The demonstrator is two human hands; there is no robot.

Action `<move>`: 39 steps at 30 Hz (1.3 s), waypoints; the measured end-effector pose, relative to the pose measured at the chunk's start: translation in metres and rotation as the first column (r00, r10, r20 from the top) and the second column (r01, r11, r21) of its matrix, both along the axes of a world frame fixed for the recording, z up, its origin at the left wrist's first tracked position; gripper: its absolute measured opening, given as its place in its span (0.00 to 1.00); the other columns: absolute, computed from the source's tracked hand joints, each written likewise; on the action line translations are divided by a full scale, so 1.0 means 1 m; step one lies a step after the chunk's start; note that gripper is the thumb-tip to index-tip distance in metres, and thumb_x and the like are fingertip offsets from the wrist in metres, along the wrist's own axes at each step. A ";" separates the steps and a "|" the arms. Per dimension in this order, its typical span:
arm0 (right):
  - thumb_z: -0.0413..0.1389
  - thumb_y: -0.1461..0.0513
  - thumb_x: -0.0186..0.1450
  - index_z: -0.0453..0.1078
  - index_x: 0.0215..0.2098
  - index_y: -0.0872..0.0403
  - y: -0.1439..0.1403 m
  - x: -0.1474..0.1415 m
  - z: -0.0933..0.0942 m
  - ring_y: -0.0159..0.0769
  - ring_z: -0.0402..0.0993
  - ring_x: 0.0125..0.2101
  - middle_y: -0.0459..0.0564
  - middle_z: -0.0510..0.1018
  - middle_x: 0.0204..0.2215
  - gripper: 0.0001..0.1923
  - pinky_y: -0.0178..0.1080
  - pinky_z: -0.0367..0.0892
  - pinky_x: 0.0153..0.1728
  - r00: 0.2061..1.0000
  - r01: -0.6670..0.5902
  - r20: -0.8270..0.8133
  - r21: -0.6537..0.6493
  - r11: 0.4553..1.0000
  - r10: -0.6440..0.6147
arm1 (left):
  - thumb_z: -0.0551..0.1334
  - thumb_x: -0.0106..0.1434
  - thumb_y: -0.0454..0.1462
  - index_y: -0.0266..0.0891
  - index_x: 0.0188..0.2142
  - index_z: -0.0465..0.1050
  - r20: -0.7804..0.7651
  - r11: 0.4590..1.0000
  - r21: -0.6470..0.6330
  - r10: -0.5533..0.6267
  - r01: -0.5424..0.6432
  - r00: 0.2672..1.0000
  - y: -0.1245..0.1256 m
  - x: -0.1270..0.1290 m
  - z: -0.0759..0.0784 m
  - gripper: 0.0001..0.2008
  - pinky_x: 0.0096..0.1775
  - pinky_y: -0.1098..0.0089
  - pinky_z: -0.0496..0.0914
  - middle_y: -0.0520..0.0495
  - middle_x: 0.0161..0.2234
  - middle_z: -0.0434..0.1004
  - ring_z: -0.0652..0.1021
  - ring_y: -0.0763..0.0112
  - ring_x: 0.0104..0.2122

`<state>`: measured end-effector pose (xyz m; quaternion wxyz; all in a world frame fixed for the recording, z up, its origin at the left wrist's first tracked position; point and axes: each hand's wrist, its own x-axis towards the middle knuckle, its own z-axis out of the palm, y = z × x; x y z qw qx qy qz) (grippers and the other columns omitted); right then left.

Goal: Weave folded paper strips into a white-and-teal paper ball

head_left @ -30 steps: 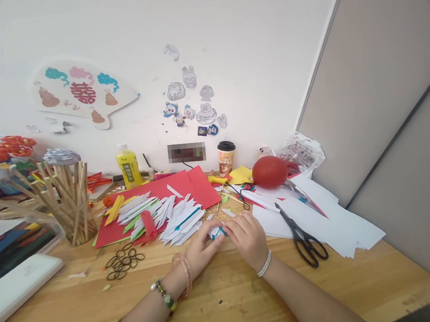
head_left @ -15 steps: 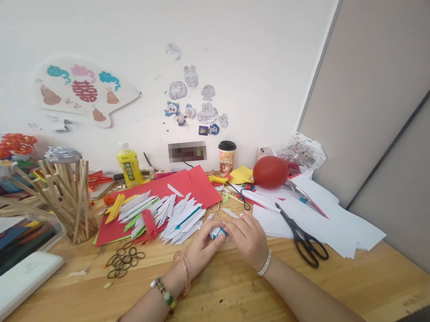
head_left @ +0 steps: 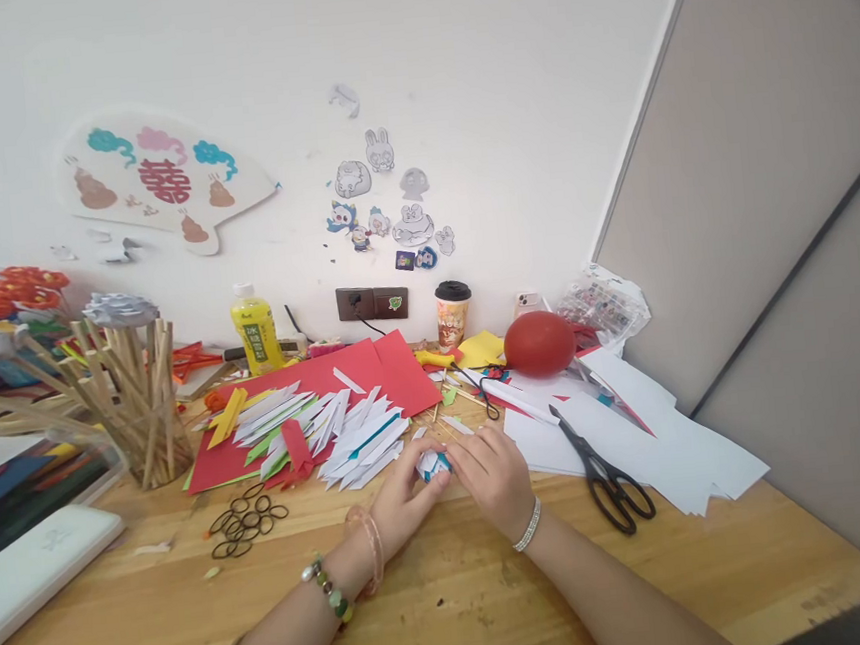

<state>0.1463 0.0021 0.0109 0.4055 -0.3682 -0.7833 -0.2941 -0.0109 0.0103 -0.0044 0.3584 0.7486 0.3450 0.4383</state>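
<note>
Between my hands, over the wooden table, is a small piece of folded paper (head_left: 433, 466) in white and blue. My left hand (head_left: 409, 490) is curled round its left side with the thumb along its lower edge. The fingers of my right hand (head_left: 491, 476) are pinched together at its right edge and hide part of it. Just beyond my left hand lies a pile of folded white paper strips (head_left: 365, 439), with a few blue and green ones among them. Black-handled scissors (head_left: 601, 473) rest to the right of my right hand.
Red paper sheets (head_left: 350, 365) lie behind the strips, and black rubber bands (head_left: 246, 522) to the left. Wooden sticks (head_left: 140, 408) stand in a container. Along the back are a yellow bottle (head_left: 256, 333), a paper cup (head_left: 453, 318) and a red balloon (head_left: 539, 344). White sheets (head_left: 658, 443) cover the right.
The folded paper is turned slightly between my fingers, so more of its white and blue surface shows. My hands stay in nearly the same place.
</note>
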 end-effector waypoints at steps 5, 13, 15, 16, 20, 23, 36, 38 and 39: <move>0.51 0.65 0.63 0.69 0.31 0.55 -0.002 0.001 0.003 0.35 0.65 0.28 0.48 0.72 0.24 0.06 0.40 0.61 0.34 0.998 -0.034 -0.062 -0.068 0.997 0.030 | 0.56 0.59 0.41 0.41 0.44 0.61 0.061 1.000 0.018 0.017 -0.018 0.998 0.002 0.001 -0.004 0.14 0.47 0.65 0.63 0.46 0.41 0.66 0.67 0.65 0.43; 0.49 0.63 0.64 0.68 0.32 0.54 -0.001 0.004 0.005 0.35 0.65 0.31 0.48 0.73 0.28 0.06 0.38 0.63 0.31 0.950 -0.221 -0.278 -0.274 0.936 0.143 | 0.57 0.59 0.40 0.41 0.44 0.61 0.067 1.000 0.011 -0.001 0.001 0.998 0.002 0.001 -0.002 0.13 0.46 0.65 0.63 0.46 0.41 0.67 0.67 0.65 0.43; 0.49 0.64 0.64 0.67 0.31 0.54 -0.001 0.003 0.004 0.34 0.65 0.31 0.48 0.72 0.27 0.06 0.37 0.63 0.31 0.949 -0.220 -0.286 -0.285 0.933 0.136 | 0.57 0.59 0.40 0.41 0.43 0.62 0.071 1.000 0.006 -0.002 0.002 0.997 0.002 0.001 -0.001 0.13 0.46 0.65 0.63 0.46 0.40 0.67 0.68 0.65 0.42; 0.49 0.64 0.64 0.67 0.31 0.54 -0.001 0.003 0.004 0.34 0.65 0.31 0.48 0.72 0.27 0.06 0.37 0.63 0.31 0.949 -0.215 -0.287 -0.288 0.933 0.130 | 0.57 0.59 0.40 0.41 0.43 0.62 0.075 1.000 0.003 -0.002 0.002 0.997 0.002 0.001 -0.001 0.13 0.45 0.65 0.64 0.46 0.40 0.67 0.68 0.65 0.42; 0.50 0.63 0.63 0.65 0.30 0.54 0.000 0.002 0.002 0.34 0.66 0.31 0.48 0.71 0.27 0.06 0.36 0.63 0.31 0.945 -0.203 -0.308 -0.298 0.933 0.107 | 0.57 0.58 0.41 0.40 0.43 0.62 0.088 1.000 -0.011 -0.001 0.002 0.996 0.002 0.001 0.000 0.13 0.45 0.65 0.64 0.46 0.40 0.68 0.68 0.65 0.42; 0.50 0.62 0.63 0.65 0.29 0.54 0.001 0.003 0.003 0.34 0.66 0.31 0.47 0.71 0.27 0.05 0.36 0.63 0.32 0.938 -0.223 -0.328 -0.318 0.922 0.114 | 0.57 0.58 0.41 0.41 0.43 0.62 0.089 1.000 -0.007 -0.002 0.003 0.996 0.002 0.001 -0.001 0.13 0.45 0.65 0.64 0.46 0.40 0.68 0.68 0.65 0.42; 0.51 0.64 0.63 0.67 0.29 0.54 -0.001 0.003 0.001 0.34 0.65 0.30 0.47 0.71 0.26 0.05 0.37 0.62 0.31 0.933 -0.227 -0.337 -0.271 0.935 0.128 | 0.57 0.58 0.40 0.41 0.42 0.62 0.100 1.000 -0.013 -0.013 0.015 0.995 0.003 0.000 -0.001 0.13 0.45 0.66 0.64 0.47 0.40 0.67 0.68 0.66 0.42; 0.51 0.64 0.63 0.67 0.28 0.54 -0.002 0.003 0.001 0.34 0.65 0.30 0.47 0.71 0.26 0.06 0.37 0.62 0.31 0.925 -0.233 -0.358 -0.268 0.935 0.128 | 0.57 0.58 0.40 0.41 0.43 0.61 0.105 1.000 -0.017 -0.019 0.021 0.994 0.003 0.000 -0.002 0.13 0.44 0.66 0.64 0.47 0.40 0.67 0.68 0.66 0.42; 0.51 0.64 0.63 0.66 0.28 0.54 -0.002 0.003 0.001 0.34 0.65 0.30 0.47 0.70 0.25 0.06 0.36 0.62 0.30 0.921 -0.237 -0.368 -0.267 0.934 0.129 | 0.57 0.58 0.40 0.41 0.43 0.61 0.100 1.000 -0.018 -0.014 0.016 0.995 0.003 0.000 -0.002 0.13 0.44 0.66 0.64 0.47 0.40 0.67 0.68 0.66 0.42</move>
